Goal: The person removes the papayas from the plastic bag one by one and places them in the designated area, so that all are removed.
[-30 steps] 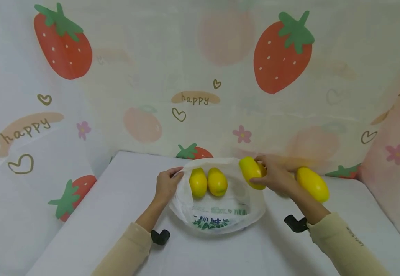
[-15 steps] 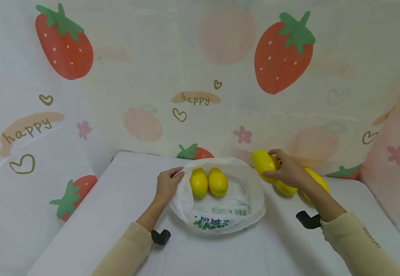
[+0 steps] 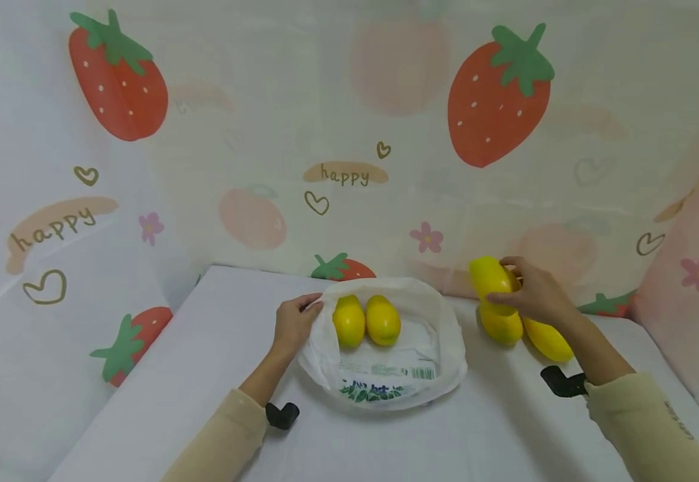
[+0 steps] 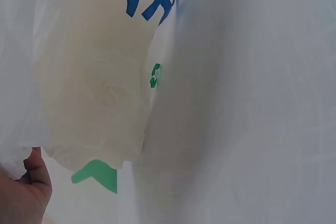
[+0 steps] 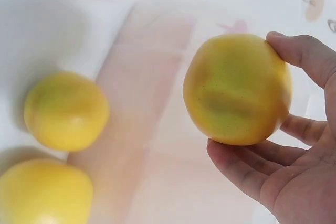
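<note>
My left hand (image 3: 294,326) pinches the left rim of a white plastic bag (image 3: 453,341), whose mouth stands wide. Inside the bag lie two yellow lemons (image 3: 383,321) side by side. My right hand (image 3: 539,298) grips another lemon (image 3: 488,276) between thumb and fingers, right of the bag; in the right wrist view this lemon (image 5: 236,90) shows a greenish end. Two more lemons rest on the table below that hand, one nearer lemon (image 3: 502,328) and one partly hidden lemon (image 3: 547,341). The left wrist view shows mostly the bag's outside (image 4: 94,77) and some fingers.
A white-covered table (image 3: 385,445) carries everything. Behind it hangs a strawberry-printed curtain (image 3: 265,120), which also closes off both sides. A black wrist mount (image 3: 282,416) sits at the left cuff and another mount (image 3: 562,381) at the right.
My right hand has carried its lemon to the right, from the bag's right rim to above the two lemons on the table. My left hand keeps its hold on the bag.
</note>
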`<state>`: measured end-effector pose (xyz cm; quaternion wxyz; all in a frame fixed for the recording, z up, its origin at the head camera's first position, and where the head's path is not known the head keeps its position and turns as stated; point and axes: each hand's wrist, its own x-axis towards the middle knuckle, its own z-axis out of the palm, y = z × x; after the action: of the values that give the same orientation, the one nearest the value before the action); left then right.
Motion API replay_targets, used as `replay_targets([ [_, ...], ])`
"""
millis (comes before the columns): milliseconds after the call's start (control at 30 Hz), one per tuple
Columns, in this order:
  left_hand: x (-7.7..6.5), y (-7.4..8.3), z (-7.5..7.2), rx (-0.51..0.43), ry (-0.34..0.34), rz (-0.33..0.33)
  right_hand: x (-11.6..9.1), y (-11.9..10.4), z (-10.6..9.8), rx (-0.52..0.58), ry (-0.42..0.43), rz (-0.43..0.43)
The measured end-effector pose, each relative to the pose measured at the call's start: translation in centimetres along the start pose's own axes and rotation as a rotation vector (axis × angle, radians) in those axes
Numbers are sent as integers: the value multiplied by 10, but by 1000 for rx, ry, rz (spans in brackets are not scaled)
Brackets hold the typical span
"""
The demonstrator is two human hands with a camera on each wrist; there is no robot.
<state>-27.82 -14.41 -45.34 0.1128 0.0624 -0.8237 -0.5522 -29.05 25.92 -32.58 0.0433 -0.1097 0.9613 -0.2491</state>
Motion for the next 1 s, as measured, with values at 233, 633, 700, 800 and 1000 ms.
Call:
replay_targets([
  [233,0,-2,0,2,16,5,-1,18,-21,-1,9,4],
  [633,0,0,-1,-9,19,41,-9,47,-48,-1,24,60],
  [700,1,0,-1,-4,20,42,-11,50,-50,-8,28,66],
  [800,1,1,-1,-7,20,42,-13,54,-53,-18,34,74],
  [1000,0,0,-1,-9,17,38,-19,64,-54,-29,40,93],
])
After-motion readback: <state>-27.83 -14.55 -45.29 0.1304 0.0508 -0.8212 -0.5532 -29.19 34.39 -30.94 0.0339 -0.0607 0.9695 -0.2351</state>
